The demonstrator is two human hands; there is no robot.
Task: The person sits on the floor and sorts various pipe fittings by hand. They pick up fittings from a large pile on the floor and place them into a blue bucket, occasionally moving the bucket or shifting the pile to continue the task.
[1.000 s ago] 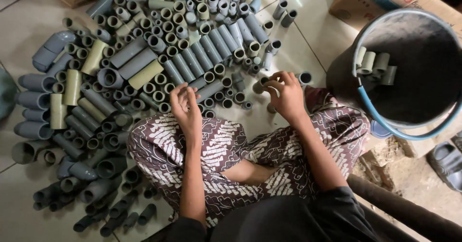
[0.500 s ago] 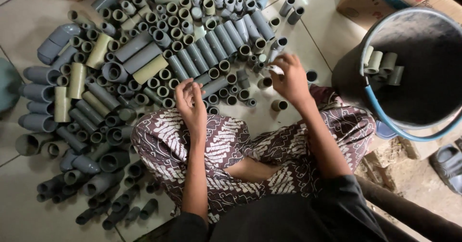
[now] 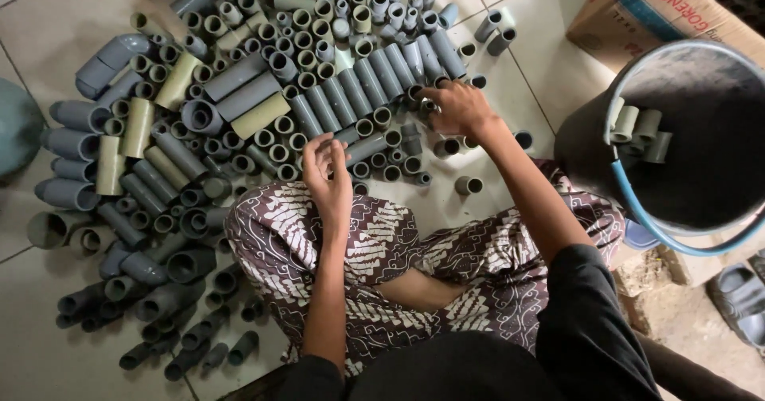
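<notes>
Right hand [image 3: 458, 108]: reached forward over the tiled floor [image 3: 48, 2], fingers curled down among small grey pipe couplings [image 3: 410, 142] at the near end of a row of long grey pipe sleeves [image 3: 374, 78]. Fingertips touch the pieces; whether one is pinched between them cannot be told.

Left hand [image 3: 328, 174]: resting above the left knee, palm partly turned up, fingers loosely bent and slightly apart, holding nothing visible. Just beside it, small couplings stand on end.

Floor stock, left half: large heap of grey PVC fittings, mixed sizes, with several olive-beige pipe sleeves [image 3: 135, 126] lying among them. Larger grey elbows [image 3: 103, 58] lie toward the far left edge of the heap. Loose dark couplings trail toward the near left corner.

Single coupling [image 3: 468, 184]: stands alone on the floor by the right knee, apart from the heap.

Black bucket [image 3: 590, 142]: right side, blue rim and handle, a few grey-green fittings [image 3: 637, 126] inside against its wall.

Cardboard box [image 3: 629, 14]: far right corner, behind the bucket.

Person: seated cross-legged, patterned brown-and-white trousers [image 3: 398, 249].
</notes>
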